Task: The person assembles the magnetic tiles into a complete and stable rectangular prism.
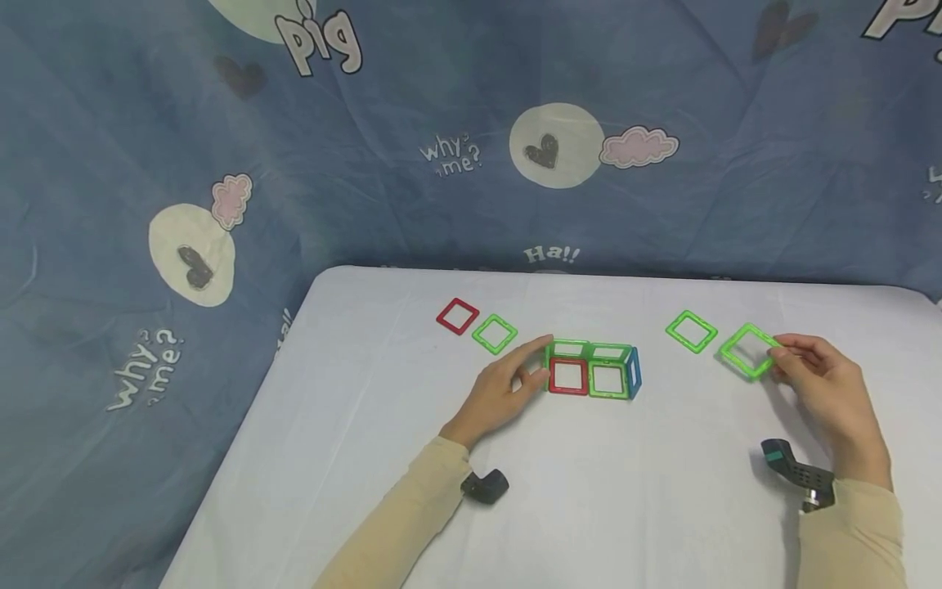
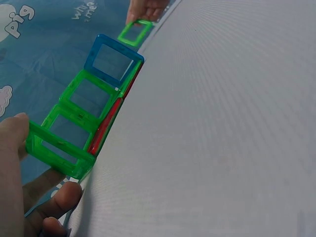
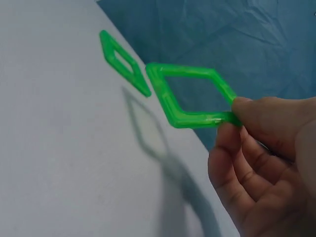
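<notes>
A two-cell box of magnetic tiles (image 1: 588,378) stands mid-table, with green and red frames along the front and a blue tile (image 1: 639,384) at its right end. My left hand (image 1: 496,393) holds the box's left end, the index finger at the back corner and the thumb at the front. In the left wrist view, these fingers lie at both edges of the green end tile (image 2: 59,143). My right hand (image 1: 832,393) pinches a green square magnetic tile (image 3: 168,101) by one corner, raised above its shadow. Just beyond it lies another green tile (image 1: 680,342).
Left of the box, behind my left hand, a red tile (image 1: 447,326) and a green tile (image 1: 483,343) lie flat. All stand on a white-covered table (image 1: 662,507). A blue printed cloth (image 1: 456,221) hangs behind the table's far edge.
</notes>
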`<state>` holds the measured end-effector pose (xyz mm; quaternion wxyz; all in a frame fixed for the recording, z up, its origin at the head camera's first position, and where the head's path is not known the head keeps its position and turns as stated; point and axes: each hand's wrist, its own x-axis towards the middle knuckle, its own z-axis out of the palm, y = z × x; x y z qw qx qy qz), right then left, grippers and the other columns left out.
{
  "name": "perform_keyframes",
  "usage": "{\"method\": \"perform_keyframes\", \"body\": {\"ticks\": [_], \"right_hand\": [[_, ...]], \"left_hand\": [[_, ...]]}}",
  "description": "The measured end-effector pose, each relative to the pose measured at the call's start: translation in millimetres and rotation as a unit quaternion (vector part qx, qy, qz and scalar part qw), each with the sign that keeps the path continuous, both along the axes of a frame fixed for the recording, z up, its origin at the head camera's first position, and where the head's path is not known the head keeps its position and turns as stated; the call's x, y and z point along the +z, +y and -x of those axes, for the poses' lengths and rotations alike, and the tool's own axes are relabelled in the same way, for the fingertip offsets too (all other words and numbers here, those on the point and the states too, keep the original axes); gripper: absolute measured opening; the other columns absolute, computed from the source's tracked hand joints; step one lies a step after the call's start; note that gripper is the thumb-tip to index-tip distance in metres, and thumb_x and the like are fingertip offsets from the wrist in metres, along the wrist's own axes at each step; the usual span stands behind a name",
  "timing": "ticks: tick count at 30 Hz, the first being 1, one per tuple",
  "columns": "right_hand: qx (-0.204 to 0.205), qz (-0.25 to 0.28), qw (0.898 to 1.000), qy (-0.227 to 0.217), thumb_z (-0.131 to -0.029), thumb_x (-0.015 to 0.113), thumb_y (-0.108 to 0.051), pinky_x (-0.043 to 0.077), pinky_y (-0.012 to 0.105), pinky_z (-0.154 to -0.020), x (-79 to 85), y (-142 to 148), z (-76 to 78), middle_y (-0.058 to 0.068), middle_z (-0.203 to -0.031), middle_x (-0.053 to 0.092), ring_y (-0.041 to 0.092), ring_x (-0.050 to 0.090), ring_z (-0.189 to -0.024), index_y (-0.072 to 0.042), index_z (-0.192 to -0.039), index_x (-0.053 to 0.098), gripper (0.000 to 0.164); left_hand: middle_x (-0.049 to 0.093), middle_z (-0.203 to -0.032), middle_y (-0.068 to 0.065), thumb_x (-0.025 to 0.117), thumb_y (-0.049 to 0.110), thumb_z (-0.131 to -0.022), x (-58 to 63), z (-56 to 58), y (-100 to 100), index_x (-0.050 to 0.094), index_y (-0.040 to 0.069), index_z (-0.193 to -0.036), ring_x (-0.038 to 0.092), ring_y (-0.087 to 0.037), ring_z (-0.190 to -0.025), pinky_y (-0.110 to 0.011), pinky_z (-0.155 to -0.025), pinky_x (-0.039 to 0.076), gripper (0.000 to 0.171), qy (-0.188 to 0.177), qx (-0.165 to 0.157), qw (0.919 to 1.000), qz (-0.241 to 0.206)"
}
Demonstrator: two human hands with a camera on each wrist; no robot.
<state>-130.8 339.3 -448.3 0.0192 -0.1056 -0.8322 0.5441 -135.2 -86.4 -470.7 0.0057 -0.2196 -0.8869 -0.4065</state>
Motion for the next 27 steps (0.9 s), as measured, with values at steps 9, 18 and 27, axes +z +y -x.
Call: {"method": "perform_keyframes", "body": {"ticks": [9,18,27], "right_hand": [[0.007,0.168,0.983,0.074,-0.090,0.062,-0.010,0.049,0.009,-0.066,9.2,-6.1,-0.2,-0.014,-0.089,0.066,-0.002,0.062,-0.075,-0.013,-0.105,0.060,0.015],[0.032,0.241,0.961,0.132,-0.090,0.060,-0.001,0.051,0.011,-0.068,11.9,-18.9,1.7,-0.006,-0.088,0.068,0.003,0.064,-0.072,-0.006,-0.105,0.060,0.016],[0.064,0.260,0.950,0.159,-0.089,0.057,0.004,0.051,0.012,-0.071,20.3,-31.1,3.5,-0.002,-0.092,0.068,0.005,0.066,-0.074,-0.001,-0.110,0.057,0.021]], "left_hand": [[0.052,-0.089,0.011,0.048,0.048,-0.095,0.0,1.2,-0.1,0.033,0.046,-0.142,0.048,-0.006,-0.070,-0.022,-0.062,0.039,0.049,-0.002,-0.001,1.0000,0.000],[0.052,-0.087,0.010,0.048,0.049,-0.095,-0.9,1.1,-0.1,0.033,0.045,-0.142,0.048,-0.005,-0.071,-0.022,-0.064,0.040,0.049,-0.008,0.002,1.0000,0.004],[0.053,-0.087,0.010,0.048,0.049,-0.095,-0.4,1.8,-0.8,0.033,0.046,-0.142,0.049,-0.006,-0.070,-0.022,-0.062,0.039,0.050,-0.006,-0.001,1.0000,-0.001]]}}
